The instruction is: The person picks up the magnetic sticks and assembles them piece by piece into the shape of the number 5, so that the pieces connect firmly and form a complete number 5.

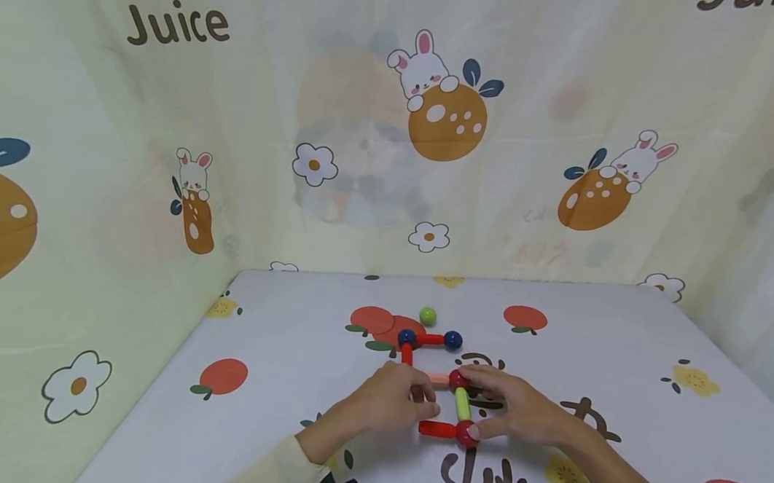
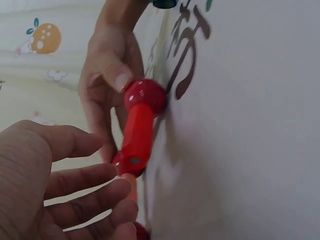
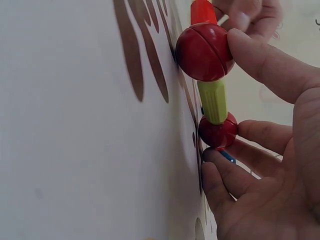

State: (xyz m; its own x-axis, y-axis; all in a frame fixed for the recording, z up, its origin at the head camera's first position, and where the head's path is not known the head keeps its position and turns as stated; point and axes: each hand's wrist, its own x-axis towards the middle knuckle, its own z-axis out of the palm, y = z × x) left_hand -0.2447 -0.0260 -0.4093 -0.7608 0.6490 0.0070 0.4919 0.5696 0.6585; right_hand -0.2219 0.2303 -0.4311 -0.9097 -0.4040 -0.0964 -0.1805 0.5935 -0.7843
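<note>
A zigzag of toy balls and rods lies on the white printed cloth. My right hand [image 1: 517, 406] holds its near end, thumb against the near red ball [image 3: 204, 52] and forefinger at the farther red ball [image 3: 218, 131]. Between those balls runs a yellow-green rod [image 1: 463, 404]. From the near ball a red rod [image 2: 138, 132] points left, its free end showing a small grey dot. My left hand [image 1: 391, 398] hovers beside it, fingers loosely bent with nothing in them, overlapping the salmon rod [image 1: 439, 379]. Part of the figure is hidden behind this hand.
At the figure's far end, two dark blue balls [image 1: 453, 340] join by a red rod [image 1: 430, 339], and another red rod [image 1: 407, 353] leads toward my left hand. A loose green ball [image 1: 427, 316] sits farther back. Printed curtains [image 1: 358, 199] surround the table.
</note>
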